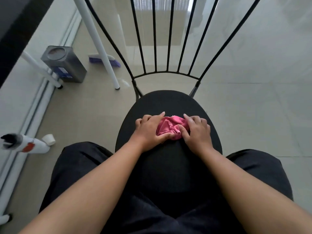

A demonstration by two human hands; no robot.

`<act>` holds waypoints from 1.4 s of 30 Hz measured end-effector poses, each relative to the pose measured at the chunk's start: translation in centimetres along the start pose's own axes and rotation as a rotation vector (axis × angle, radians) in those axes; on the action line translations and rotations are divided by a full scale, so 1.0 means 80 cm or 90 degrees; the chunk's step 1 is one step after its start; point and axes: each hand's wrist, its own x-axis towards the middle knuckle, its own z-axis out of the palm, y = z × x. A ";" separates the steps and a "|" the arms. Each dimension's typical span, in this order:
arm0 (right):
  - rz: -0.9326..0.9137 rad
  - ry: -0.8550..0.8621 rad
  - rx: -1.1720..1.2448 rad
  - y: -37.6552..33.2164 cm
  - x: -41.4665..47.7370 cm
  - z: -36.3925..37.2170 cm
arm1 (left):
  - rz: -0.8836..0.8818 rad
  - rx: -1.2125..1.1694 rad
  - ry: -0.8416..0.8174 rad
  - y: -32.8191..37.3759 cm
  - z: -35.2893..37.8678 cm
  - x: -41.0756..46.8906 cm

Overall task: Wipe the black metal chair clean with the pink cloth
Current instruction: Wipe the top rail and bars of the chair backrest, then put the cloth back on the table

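Lying bunched on the round seat of the black metal chair (168, 102), the pink cloth (168, 128) is crumpled into a soft, wrinkled wad near the seat's middle. The left hand (149, 130) presses on its left side with thumb and fingers gathering the fabric, and the right hand (196, 132) grasps its right side, fingers curled over the folds. The seat is matte black and the backrest is made of thin dark bars fanning upward from a curved rail. On the pale tiled floor (253, 98) to the left stands a grey metal tin (65, 65) with a round lid on top; its contents cannot be seen. Nearer, a white bottle (27, 144) lies on its side, with a small white cap (49, 139) just beside it.
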 end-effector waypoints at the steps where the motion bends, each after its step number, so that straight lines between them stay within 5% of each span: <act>1: 0.006 -0.005 0.006 -0.002 0.003 -0.001 | 0.011 0.028 -0.011 0.005 0.001 0.005; 7: 0.085 -0.067 0.288 -0.030 0.022 -0.033 | -0.085 -0.262 -0.097 0.017 -0.019 0.016; 12: 0.062 -0.106 0.414 -0.066 0.036 -0.092 | -0.067 -0.307 -0.101 0.032 -0.066 0.015; 22: -0.217 -0.182 0.341 -0.246 0.079 -0.273 | 0.001 -0.331 0.189 0.065 -0.283 -0.048; 29: -0.350 -0.224 0.269 -0.401 0.064 -0.279 | -0.014 -0.264 0.399 0.047 -0.445 -0.151; 38: -0.394 -0.139 0.389 -0.562 0.062 -0.265 | -0.250 -0.198 0.553 -0.060 -0.561 -0.252; 42: -0.328 -0.046 0.239 -0.588 0.076 -0.203 | -0.421 0.008 0.529 -0.120 -0.532 -0.246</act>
